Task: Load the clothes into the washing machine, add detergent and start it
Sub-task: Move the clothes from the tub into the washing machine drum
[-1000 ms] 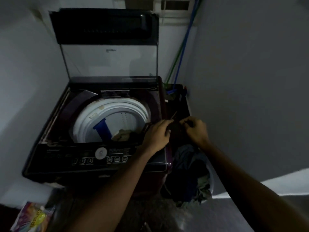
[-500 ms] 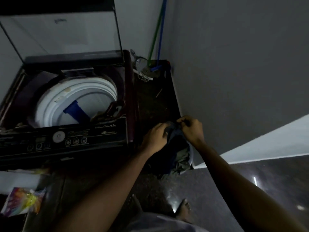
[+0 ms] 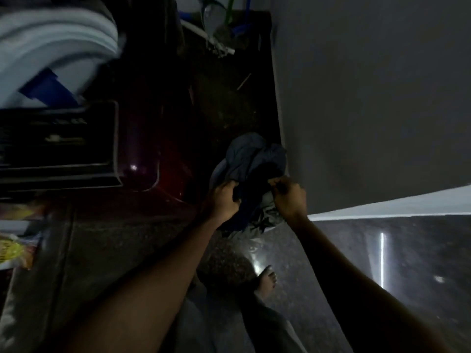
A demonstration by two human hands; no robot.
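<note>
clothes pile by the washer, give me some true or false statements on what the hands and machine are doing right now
1. Both hands grip cloth in the clothes pile. True: the left hand and the right hand each have fingers curled into the fabric.
2. The pile sits inside the washing machine. False: it lies on the floor between the machine and the wall.
3. The drum rim is in view at the upper left. True.
4. The right hand holds the detergent packet. False: the packet lies at the left edge, away from both hands.
5. A bare foot shows below the pile. True.
</note>
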